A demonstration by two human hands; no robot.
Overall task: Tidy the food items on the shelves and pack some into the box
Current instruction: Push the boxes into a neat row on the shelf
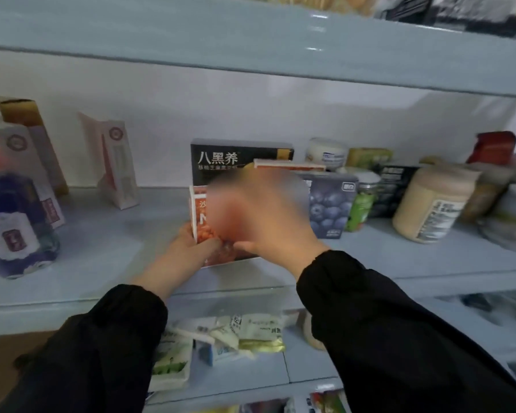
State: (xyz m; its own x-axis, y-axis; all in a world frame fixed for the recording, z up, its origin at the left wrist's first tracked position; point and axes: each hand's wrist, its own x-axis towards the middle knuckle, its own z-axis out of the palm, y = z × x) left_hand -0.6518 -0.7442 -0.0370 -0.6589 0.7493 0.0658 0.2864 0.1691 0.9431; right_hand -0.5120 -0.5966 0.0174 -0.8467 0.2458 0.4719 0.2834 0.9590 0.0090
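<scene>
The orange-and-white berry box [201, 217] stands upright on the middle shelf [102, 257], near the centre of the view. The left hand [188, 247] comes up from 7 o'clock and grips the box's lower left corner, thumb on the front face and fingers round the side. The right hand [262, 216] reaches in from 5 o'clock and covers most of the box's front. It is smeared by motion blur, so I cannot tell whether it holds the box or how far its fingers are spread.

Just behind the box, at 12 o'clock from it, stands a black box [236, 158] with white Chinese characters. At 3 o'clock from the hands stands a blueberry box [332, 204], then a green-labelled jar [361, 205] and a tilted beige jar [432, 204]. A white carton [116, 162] leans at 10 o'clock and a blue bottle [15, 225] stands at 9 o'clock by the frame's left edge. On the lower shelf, at 6 o'clock, lie pale green packets [251, 332].
</scene>
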